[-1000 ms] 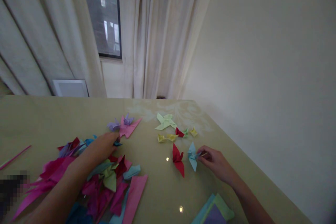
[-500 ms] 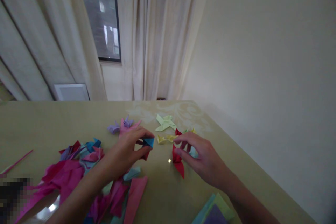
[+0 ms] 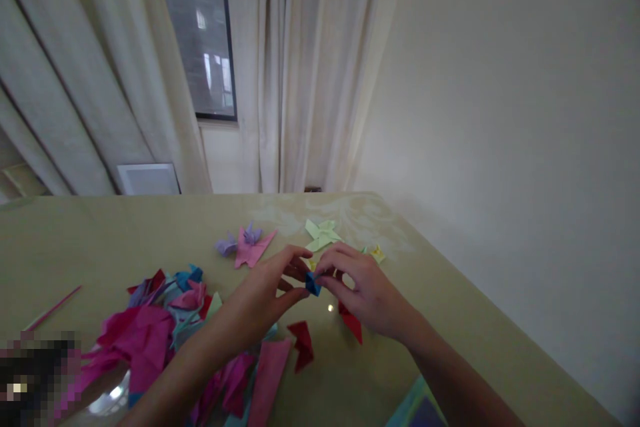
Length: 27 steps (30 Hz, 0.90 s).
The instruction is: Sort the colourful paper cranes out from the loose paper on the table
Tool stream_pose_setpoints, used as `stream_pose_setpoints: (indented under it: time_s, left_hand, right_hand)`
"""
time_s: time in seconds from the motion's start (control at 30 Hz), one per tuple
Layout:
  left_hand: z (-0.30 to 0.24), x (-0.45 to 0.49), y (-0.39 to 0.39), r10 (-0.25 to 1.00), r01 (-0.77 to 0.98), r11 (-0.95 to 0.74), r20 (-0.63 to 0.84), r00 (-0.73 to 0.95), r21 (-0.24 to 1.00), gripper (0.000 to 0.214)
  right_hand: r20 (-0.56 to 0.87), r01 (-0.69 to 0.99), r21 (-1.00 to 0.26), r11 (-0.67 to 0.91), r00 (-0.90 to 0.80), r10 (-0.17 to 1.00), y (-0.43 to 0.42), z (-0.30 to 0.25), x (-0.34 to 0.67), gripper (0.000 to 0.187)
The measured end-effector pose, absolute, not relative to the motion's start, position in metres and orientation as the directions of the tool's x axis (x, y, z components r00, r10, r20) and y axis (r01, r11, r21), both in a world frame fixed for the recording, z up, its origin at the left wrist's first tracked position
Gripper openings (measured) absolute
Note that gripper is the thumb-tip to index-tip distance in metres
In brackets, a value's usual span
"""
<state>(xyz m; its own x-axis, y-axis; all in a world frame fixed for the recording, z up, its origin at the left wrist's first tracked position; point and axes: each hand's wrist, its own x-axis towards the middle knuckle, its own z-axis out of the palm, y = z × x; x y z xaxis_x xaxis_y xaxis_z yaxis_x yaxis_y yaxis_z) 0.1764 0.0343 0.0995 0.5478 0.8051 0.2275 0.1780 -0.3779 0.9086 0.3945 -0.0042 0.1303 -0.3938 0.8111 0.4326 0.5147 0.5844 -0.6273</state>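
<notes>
A small piece of folded blue paper [image 3: 313,284] is pinched between my two hands, above the middle of the table. My left hand [image 3: 283,283] grips its left side with thumb and fingers. From the right, my right hand [image 3: 357,283] holds it between thumb and fingertips. Below my hands lies a red folded paper [image 3: 301,345]. Another red folded paper [image 3: 351,323] is partly hidden beneath my right hand. A yellow folded paper [image 3: 313,265] shows only in part behind my fingers.
A pale green paper pinwheel [image 3: 323,234] and pink folded paper [image 3: 250,253] with purple pieces lie farther back. On the left is a heap of coloured folded papers [image 3: 145,333]. Paper sheets [image 3: 417,407] lie front right; a thin pink stick [image 3: 55,307] lies far left.
My left hand has moved right with the blue paper, and my right hand now grips it too. A red folded paper now lies on the table below my left hand.
</notes>
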Motion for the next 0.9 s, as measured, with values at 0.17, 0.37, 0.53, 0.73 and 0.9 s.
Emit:
stream_pose_setpoints:
  time_s: [0.17,0.37,0.53,0.73,0.9]
  left_hand:
    - [0.090,0.170,0.045,0.796,0.307,-0.413,0.176,0.580,0.857,0.033]
    - [0.084,0.166,0.033,0.709,0.571,-0.491,-0.079,0.701,0.658,0.018]
    - [0.071,0.194,0.003,0.547,0.669,-0.544,-0.390,0.741,0.507,0.040]
    - [0.062,0.211,-0.003,0.528,0.660,-0.555,-0.398,0.750,0.506,0.024]
    - [0.065,0.199,0.009,0.597,0.620,-0.524,-0.268,0.756,0.584,0.017]
  right_hand:
    - [0.450,0.576,-0.636,0.514,-0.265,0.853,0.005,0.132,0.416,0.006]
    - [0.380,0.702,-0.626,0.340,-0.107,0.919,0.031,0.130,0.469,0.007]
    - [0.279,0.803,-0.553,0.223,-0.074,0.957,0.050,0.115,0.508,0.009]
    - [0.004,0.870,-0.483,0.097,-0.108,0.994,0.068,0.079,0.526,0.009]
    - [-0.010,0.922,-0.387,0.014,-0.019,1.000,0.078,0.055,0.520,0.010]
